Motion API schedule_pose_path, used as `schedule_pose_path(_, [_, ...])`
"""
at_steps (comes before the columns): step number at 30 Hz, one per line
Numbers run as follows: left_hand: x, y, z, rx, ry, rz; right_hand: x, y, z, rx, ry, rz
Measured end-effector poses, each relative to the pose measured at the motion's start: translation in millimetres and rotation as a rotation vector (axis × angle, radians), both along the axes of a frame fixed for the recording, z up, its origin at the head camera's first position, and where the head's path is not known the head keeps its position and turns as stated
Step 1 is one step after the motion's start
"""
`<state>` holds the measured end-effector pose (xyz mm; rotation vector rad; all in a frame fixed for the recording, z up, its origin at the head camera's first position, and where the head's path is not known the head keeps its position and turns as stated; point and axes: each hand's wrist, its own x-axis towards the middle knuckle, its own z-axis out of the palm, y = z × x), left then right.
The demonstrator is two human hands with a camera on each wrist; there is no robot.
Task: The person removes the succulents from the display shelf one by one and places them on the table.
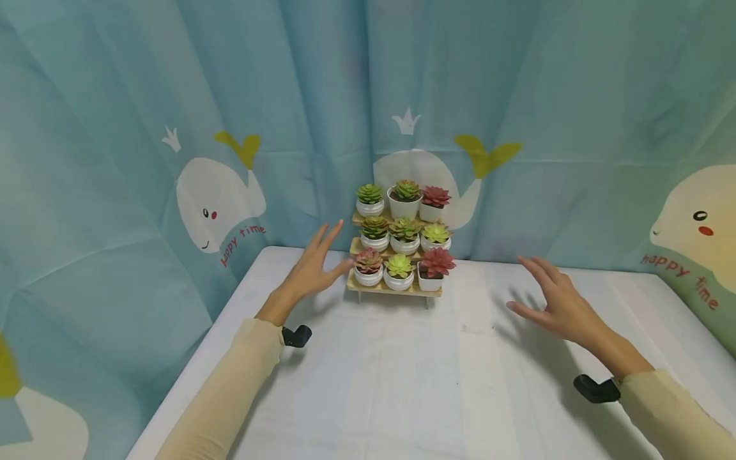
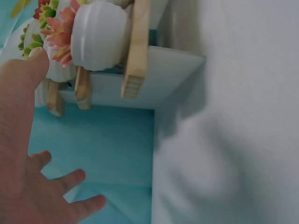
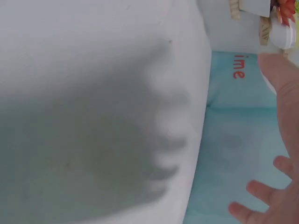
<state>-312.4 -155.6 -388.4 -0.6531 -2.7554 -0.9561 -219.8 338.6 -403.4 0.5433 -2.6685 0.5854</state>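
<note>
A three-tier wooden stand (image 1: pixel 397 290) stands at the back of the table, bearing several small potted succulents in white pots. My left hand (image 1: pixel 310 268) is just left of it, fingers spread, holding nothing. In the head view its thumb points at the front-left pot with a pink-green succulent (image 1: pixel 368 262); that pot (image 2: pixel 100 35) shows close by in the left wrist view. To the right of the stand, well apart from it, my right hand (image 1: pixel 560 306) hovers over the table with fingers spread and nothing in it. A red succulent (image 1: pixel 437 262) sits at the stand's front right.
The table (image 1: pixel 425 377) wears a pale striped cloth. Behind it and to the left hangs a blue curtain (image 1: pixel 322 83) with printed whales, close behind the stand. Each wrist carries a black device, such as the left one (image 1: pixel 296 336).
</note>
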Motion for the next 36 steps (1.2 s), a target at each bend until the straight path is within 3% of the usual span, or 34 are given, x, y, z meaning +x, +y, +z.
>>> schedule_pose_path(4, [-3.3,4.3,5.5,0.068,0.036,-0.056,-6.0,-8.0,3.7,-0.048,-0.010,0.076])
schedule_pose_path(9, [-6.1,10.3,10.7,0.188,0.052,-0.128,-9.4,-17.5,5.9,-0.077,-0.073,0.102])
schedule_pose_path(13, [-8.9,14.9,12.9,0.283,-0.032,-0.142,-13.4,-25.8,4.2,-0.109,-0.131,0.107])
schedule_pose_path(18, [-9.2,17.0,17.5,0.362,-0.191,-0.108,-22.7,-37.3,1.8,-0.135,-0.154,0.128])
schedule_pose_path(23, [-11.3,16.7,15.3,0.496,-0.339,-0.125,-29.6,-48.9,0.4,-0.150,-0.175,0.143])
schedule_pose_path(28, [-14.7,19.4,10.7,0.581,-0.405,-0.144,-33.8,-58.9,0.1,-0.158,-0.192,0.155])
schedule_pose_path(36, [-16.7,29.8,11.7,0.566,-0.455,-0.101,-35.8,-71.7,-1.6,-0.196,-0.220,0.178])
